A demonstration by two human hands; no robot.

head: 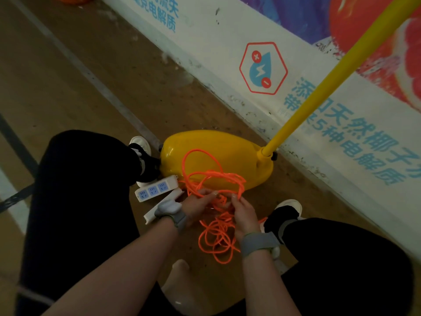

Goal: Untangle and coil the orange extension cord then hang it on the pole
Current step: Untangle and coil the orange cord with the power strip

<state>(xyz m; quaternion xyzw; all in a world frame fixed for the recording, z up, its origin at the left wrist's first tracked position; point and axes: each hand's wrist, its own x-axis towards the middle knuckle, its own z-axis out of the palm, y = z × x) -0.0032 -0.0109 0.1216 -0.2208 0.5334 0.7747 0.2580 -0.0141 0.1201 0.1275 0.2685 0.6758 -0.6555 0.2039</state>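
Note:
The orange extension cord (216, 179) lies in a tangle on the floor, with loops draped over the yellow base (218, 149) and more loops between my feet. My left hand (198, 201) pinches strands in the middle of the tangle. My right hand (243, 213) grips strands just beside it, fingers curled. A white power strip (157, 188) with blue sockets lies left of the cord, and a second white strip (164, 204) is partly hidden under my left wrist. The yellow pole (337, 76) rises from the base toward the upper right.
I crouch with black-clad knees on both sides and black-and-white shoes (145, 160) (284, 213) beside the cord. A low wall with a printed banner (262, 67) runs diagonally behind the base. The brown floor carries grey lines (75, 60) to the left.

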